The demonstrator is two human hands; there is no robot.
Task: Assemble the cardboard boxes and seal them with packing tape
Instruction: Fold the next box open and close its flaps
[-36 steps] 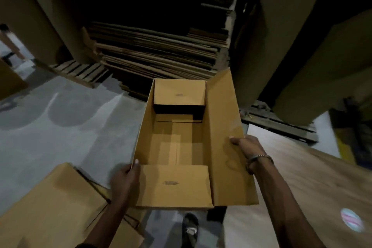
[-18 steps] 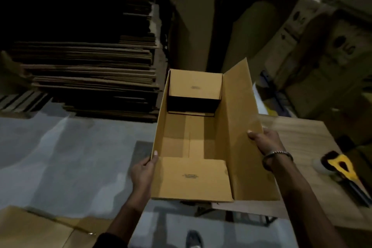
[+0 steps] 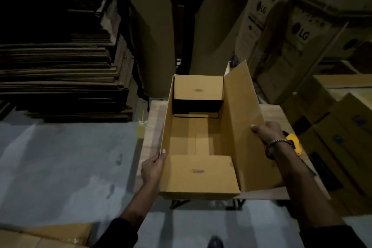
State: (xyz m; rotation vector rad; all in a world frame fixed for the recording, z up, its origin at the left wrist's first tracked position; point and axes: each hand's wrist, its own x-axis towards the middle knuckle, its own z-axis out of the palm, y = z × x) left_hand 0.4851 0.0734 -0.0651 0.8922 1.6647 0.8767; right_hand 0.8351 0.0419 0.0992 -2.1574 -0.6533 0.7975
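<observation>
An opened brown cardboard box is held over a small wooden table, its inside facing up. The two short flaps are folded inward, and the long right flap stands up and leans outward. My left hand grips the box's left wall near the front corner, thumb over the edge. My right hand grips the outer edge of the right flap. A yellow and black tape dispenser lies on the table behind my right wrist, mostly hidden.
A tall stack of flat cardboard sheets stands at the back left. Big printed cartons and smaller boxes crowd the right side. Flat cardboard lies on the grey floor at the lower left. The table's legs show below the box.
The box, held in both hands the same way, has been carried to the right and now sits over the wooden table. My view has swung right with it.
</observation>
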